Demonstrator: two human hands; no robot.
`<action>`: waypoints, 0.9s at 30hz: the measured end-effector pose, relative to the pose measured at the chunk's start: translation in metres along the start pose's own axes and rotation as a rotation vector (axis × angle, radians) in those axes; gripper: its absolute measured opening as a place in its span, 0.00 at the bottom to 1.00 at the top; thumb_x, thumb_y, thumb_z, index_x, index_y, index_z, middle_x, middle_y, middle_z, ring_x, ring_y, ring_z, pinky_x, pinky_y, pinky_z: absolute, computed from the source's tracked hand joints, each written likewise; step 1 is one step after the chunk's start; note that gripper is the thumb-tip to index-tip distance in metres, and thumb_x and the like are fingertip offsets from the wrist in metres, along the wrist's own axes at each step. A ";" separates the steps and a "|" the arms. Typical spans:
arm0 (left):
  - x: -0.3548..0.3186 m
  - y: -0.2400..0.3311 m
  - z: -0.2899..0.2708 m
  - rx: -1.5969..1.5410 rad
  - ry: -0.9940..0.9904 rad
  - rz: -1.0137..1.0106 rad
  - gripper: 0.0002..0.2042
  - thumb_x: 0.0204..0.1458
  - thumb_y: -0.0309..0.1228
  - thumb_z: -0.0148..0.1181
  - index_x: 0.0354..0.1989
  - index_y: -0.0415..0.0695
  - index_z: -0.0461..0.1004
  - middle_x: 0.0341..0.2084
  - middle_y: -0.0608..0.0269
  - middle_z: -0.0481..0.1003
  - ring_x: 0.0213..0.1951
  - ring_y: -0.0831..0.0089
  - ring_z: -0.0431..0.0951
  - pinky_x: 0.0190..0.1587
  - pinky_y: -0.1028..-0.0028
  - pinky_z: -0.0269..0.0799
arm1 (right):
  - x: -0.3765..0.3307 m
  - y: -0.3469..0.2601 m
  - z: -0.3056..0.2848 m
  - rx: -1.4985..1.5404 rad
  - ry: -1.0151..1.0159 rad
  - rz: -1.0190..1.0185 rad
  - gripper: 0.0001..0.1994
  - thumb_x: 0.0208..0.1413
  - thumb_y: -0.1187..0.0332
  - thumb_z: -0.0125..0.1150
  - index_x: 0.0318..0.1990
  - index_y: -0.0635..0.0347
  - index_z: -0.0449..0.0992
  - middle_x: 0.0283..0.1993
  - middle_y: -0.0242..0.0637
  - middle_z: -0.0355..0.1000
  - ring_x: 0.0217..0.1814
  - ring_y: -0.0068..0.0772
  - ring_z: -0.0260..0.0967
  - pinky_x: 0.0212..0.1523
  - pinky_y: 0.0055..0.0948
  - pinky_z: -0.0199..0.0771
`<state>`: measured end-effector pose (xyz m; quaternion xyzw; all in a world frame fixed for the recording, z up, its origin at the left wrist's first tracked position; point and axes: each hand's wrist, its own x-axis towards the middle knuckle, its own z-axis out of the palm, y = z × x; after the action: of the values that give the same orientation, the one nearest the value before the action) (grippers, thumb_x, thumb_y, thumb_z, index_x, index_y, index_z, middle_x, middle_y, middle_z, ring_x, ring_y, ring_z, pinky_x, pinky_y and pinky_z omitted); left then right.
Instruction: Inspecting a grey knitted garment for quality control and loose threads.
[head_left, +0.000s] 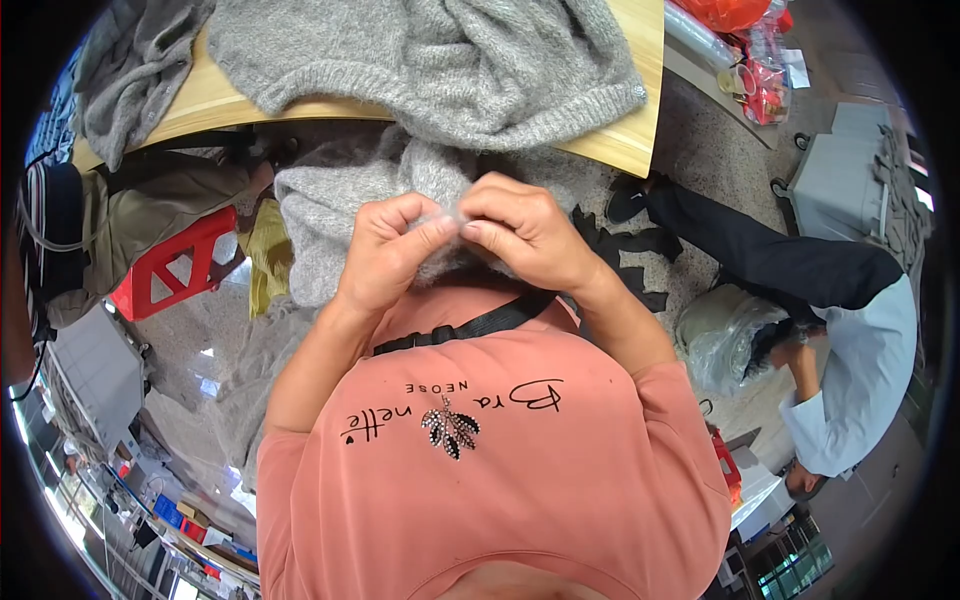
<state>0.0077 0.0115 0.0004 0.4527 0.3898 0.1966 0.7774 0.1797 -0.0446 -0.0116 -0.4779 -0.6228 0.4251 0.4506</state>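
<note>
My left hand [392, 248] and my right hand [532, 232] meet in front of my waist, thumbs pressed against bent index fingers. Both pinch the fuzzy grey knitted garment [330, 205] that lies bunched over my lap. The exact bit between the fingertips is small and mostly hidden by the fingers. Just beyond, another stretch of grey knitwear [330, 65] with a ribbed edge covers the wooden table [640, 125] and hangs over its near edge.
A darker grey knit piece [140, 75] drapes at the table's left. Beside a red plastic stool [180, 262] hangs yellow cloth [266, 255]. At the right, a co-worker [860, 350] sits bent near a clear plastic bag [725, 335]. Another person's leg [165, 205] is at the left.
</note>
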 end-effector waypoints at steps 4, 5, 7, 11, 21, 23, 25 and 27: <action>-0.004 0.007 0.006 0.059 0.007 -0.169 0.01 0.42 0.20 0.57 0.24 0.38 0.72 0.16 0.72 0.69 0.21 0.88 0.65 0.20 0.85 0.59 | -0.004 0.001 0.009 0.139 0.065 0.157 0.04 0.50 0.75 0.51 0.26 0.66 0.68 0.25 0.31 0.65 0.22 0.16 0.59 0.24 0.17 0.60; -0.003 0.003 0.007 0.058 0.009 -0.171 0.01 0.42 0.20 0.57 0.24 0.38 0.72 0.16 0.72 0.69 0.21 0.88 0.65 0.20 0.85 0.59 | -0.003 0.000 0.014 0.141 0.063 0.159 0.04 0.50 0.75 0.51 0.26 0.66 0.68 0.25 0.31 0.65 0.22 0.16 0.59 0.24 0.17 0.60; 0.001 -0.005 0.009 0.004 0.035 -0.021 0.02 0.40 0.18 0.56 0.24 0.38 0.72 0.17 0.71 0.70 0.21 0.87 0.66 0.21 0.84 0.61 | -0.003 -0.004 0.020 0.421 0.107 0.254 0.05 0.51 0.74 0.51 0.26 0.66 0.68 0.22 0.26 0.64 0.22 0.13 0.55 0.23 0.16 0.57; 0.003 -0.005 0.005 0.209 0.020 -0.004 0.03 0.39 0.17 0.55 0.24 0.37 0.72 0.18 0.70 0.71 0.22 0.86 0.66 0.22 0.85 0.62 | -0.005 0.008 0.014 0.576 0.119 0.392 0.06 0.52 0.72 0.50 0.27 0.65 0.68 0.21 0.23 0.62 0.24 0.11 0.53 0.23 0.13 0.54; -0.002 -0.022 0.006 0.251 0.097 0.019 0.01 0.40 0.19 0.55 0.22 0.37 0.70 0.17 0.68 0.71 0.22 0.86 0.66 0.23 0.82 0.63 | -0.005 0.003 0.012 0.142 -0.045 0.227 0.03 0.47 0.76 0.55 0.25 0.65 0.69 0.20 0.27 0.62 0.23 0.13 0.56 0.21 0.18 0.57; -0.003 -0.024 0.006 0.364 0.122 0.076 0.01 0.40 0.20 0.55 0.22 0.36 0.70 0.17 0.67 0.71 0.22 0.85 0.66 0.23 0.81 0.63 | -0.007 0.003 0.013 0.318 -0.086 0.352 0.03 0.47 0.76 0.54 0.25 0.65 0.69 0.19 0.26 0.62 0.23 0.12 0.55 0.21 0.18 0.56; -0.001 -0.023 0.007 0.411 0.123 0.111 0.03 0.39 0.21 0.57 0.22 0.36 0.70 0.16 0.66 0.71 0.22 0.85 0.66 0.23 0.80 0.64 | -0.007 0.004 0.013 0.513 -0.051 0.446 0.04 0.49 0.75 0.53 0.25 0.65 0.70 0.18 0.24 0.62 0.23 0.11 0.55 0.21 0.16 0.56; -0.003 -0.016 0.007 0.517 0.102 0.123 0.04 0.39 0.22 0.58 0.23 0.36 0.70 0.16 0.67 0.71 0.22 0.85 0.66 0.23 0.80 0.63 | -0.008 0.015 0.014 0.523 0.002 0.440 0.04 0.49 0.75 0.53 0.25 0.65 0.69 0.19 0.24 0.63 0.24 0.11 0.55 0.22 0.15 0.56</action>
<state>0.0106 -0.0019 -0.0100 0.6487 0.4375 0.1600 0.6018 0.1702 -0.0507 -0.0304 -0.4696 -0.3743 0.6569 0.4558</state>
